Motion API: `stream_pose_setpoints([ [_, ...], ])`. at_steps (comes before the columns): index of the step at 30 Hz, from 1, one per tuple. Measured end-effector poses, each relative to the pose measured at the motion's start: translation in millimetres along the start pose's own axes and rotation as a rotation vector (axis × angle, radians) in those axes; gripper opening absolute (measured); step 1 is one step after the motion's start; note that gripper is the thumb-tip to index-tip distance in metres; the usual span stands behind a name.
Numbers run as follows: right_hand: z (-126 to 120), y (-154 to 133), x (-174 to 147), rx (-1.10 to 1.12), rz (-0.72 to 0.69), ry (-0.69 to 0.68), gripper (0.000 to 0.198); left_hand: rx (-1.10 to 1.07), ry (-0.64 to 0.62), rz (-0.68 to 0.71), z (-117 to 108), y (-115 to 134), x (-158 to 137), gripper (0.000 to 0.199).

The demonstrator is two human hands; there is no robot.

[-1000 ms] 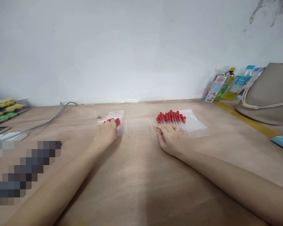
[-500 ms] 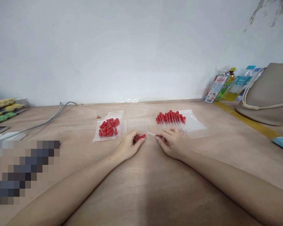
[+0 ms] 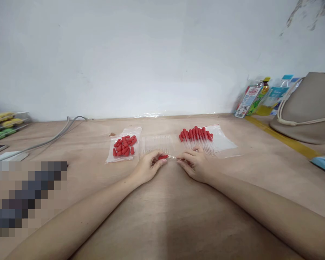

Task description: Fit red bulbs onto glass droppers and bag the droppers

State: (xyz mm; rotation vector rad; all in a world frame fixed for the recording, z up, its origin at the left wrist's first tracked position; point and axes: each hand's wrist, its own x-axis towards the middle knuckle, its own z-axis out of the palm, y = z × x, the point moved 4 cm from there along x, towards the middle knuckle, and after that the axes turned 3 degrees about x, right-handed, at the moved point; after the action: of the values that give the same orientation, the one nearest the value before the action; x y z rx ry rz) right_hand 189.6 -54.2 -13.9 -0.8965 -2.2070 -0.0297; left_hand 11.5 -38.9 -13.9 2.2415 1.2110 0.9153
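Note:
My left hand is closed on a red rubber dropper bulb, held sideways between thumb and fingers. Facing it, my right hand pinches a clear glass dropper tube, whose end meets the bulb's mouth. Whether the tube sits inside the bulb is too small to tell. Behind my left hand, several clear tubes lie side by side. Loose red bulbs rest on a clear plastic bag to the left. Beyond my right hand lie several droppers with red bulbs fitted.
A white plastic sheet lies under the droppers. On the right stand a drink carton, bottles and a grey-brown hat. A grey cable crosses the table at left, near yellow and green packs.
My right hand has shifted slightly left, bringing the tube's end up to the bulb. The bulb has turned more level in my left hand; the gap between them has closed.

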Motion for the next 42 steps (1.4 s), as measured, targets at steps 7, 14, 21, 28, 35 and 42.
stream_pose_setpoints([
  [7,3,8,-1,0.058,-0.048,-0.011,0.015,0.003,-0.005,0.109,-3,8,0,0.012],
  [14,0,8,3,0.033,-0.068,-0.096,0.017,0.011,-0.107,0.201,-2,12,-1,0.016],
  [21,-5,-1,2,-0.070,-0.077,-0.090,0.021,0.082,-0.096,0.180,-2,12,-2,0.016],
  [28,-6,-5,2,-0.077,-0.055,-0.064,0.021,0.021,-0.044,0.101,-3,10,-1,0.011],
  [35,-2,-5,4,-0.108,-0.069,-0.080,0.022,0.049,-0.004,0.095,-3,9,-1,0.012],
  [42,5,-9,6,-0.115,-0.102,-0.114,0.024,0.085,-0.006,0.131,-3,10,-2,0.012],
])
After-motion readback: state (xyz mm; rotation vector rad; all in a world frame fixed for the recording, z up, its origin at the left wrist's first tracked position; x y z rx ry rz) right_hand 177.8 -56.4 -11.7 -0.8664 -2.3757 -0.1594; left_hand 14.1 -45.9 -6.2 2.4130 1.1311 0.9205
